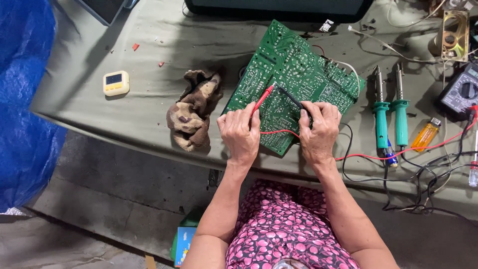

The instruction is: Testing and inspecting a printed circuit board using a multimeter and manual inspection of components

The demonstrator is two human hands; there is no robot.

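Pinching a red multimeter probe [262,99] between thumb and fingers, the left hand [240,133] rests on the near half of a green circuit board [294,74], with the probe tip angled up onto the solder side. The right hand [320,130], just beside it, grips a black probe [290,97] the same way, fingers closed around the shaft, its tip slanting toward the red one so the two tips nearly meet near the board's middle. The board lies tilted like a diamond on the grey-green cloth-covered workbench [89,104], its lowest corner reaching the near edge.

A red lead [378,155] and a black lead [348,159] run from the hands along the near edge toward a multimeter [460,92] at the right edge. Between the board and the meter lie two soldering irons [391,117] with teal handles, side by side, tips pointing to the far edge, and just right of them an orange lighter [426,135]. A small speaker [454,35] sits at the far right corner. Left of the board a crumpled brown rag [193,112] lies close to the left hand, and further left, well apart, a small cream-coloured timer [116,82].
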